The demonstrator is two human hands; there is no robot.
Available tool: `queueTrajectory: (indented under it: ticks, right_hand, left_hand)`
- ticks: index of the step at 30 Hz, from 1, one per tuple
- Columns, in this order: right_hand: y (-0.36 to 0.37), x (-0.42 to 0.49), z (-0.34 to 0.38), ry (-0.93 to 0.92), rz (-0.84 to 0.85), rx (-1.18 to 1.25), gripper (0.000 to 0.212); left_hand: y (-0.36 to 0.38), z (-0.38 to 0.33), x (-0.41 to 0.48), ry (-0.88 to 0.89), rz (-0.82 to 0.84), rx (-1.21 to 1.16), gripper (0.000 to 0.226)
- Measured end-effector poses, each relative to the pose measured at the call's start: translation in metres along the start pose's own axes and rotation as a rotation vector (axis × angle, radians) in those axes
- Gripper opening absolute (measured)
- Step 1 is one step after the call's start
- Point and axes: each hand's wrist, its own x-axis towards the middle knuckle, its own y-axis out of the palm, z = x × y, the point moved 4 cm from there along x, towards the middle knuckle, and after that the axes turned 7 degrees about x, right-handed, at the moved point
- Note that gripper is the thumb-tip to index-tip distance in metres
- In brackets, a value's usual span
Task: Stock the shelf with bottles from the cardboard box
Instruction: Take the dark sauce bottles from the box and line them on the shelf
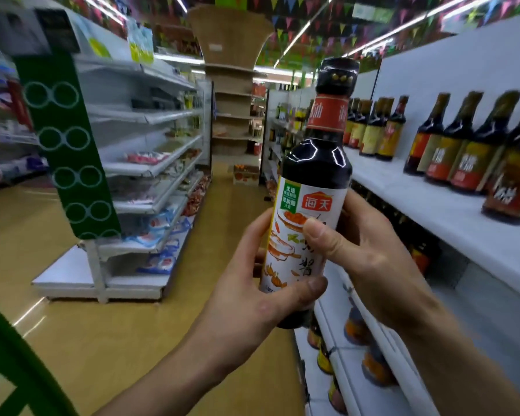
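Head view: bottle held in the air in front of the person, over the aisle, just left of the shelf and not touching it. Near upright, cap leaning slightly right. Dark contents, black cap, red neck band, white label with red logo and orange food drawings facing the camera.

Left grip: closed round the lower part of the bottle from the left, thumb across the bottom of the label, fingers behind.

Right grip: closed round the middle of the bottle from the right, thumb pressed flat on the label, fingers hidden behind the glass.

Shelf, right side: white board carrying a row of dark bottles with red-and-gold labels, standing upright, close together, along the back. Bare white board in front of them. Lower shelves below hold more dark bottles, blurred, labels unreadable.

Across the aisle, left: white shelving unit with packets on several levels, and a green end panel printed with ring pairs. Yellow floor. Far end of the aisle: wooden column display. Coloured bunting on the ceiling. Green curved bar at lower left, identity unclear.
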Motion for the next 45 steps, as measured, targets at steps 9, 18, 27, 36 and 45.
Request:
queueTrajectory:
  ticks: [9, 18, 27, 36, 45]
  right_hand:
    - [-0.011, 0.04, 0.129, -0.054, 0.003, -0.044, 0.043]
    - [-0.033, 0.029, 0.187, -0.038, -0.136, -0.144, 0.043]
    - [-0.093, -0.039, 0.21, 0.074, -0.417, -0.328, 0.045]
    - [-0.163, -0.143, 0.254, 0.134, -0.686, -0.482, 0.042]
    - [-0.226, -0.236, 0.294, 0.184, -0.859, -0.573, 0.041]
  left_hand:
    - [-0.01, -0.128, 0.03, 0.056, 0.056, -0.022, 0.08]
    - [0.012, -0.178, 0.046, 0.105, 0.209, -0.01, 0.076]
    - [0.1, -0.182, 0.05, 0.134, 0.472, -0.075, 0.073]
    - [0.231, -0.204, 0.024, 0.188, 0.718, -0.142, 0.068]
    - [0.347, -0.228, -0.016, 0.208, 0.876, -0.21, 0.068]
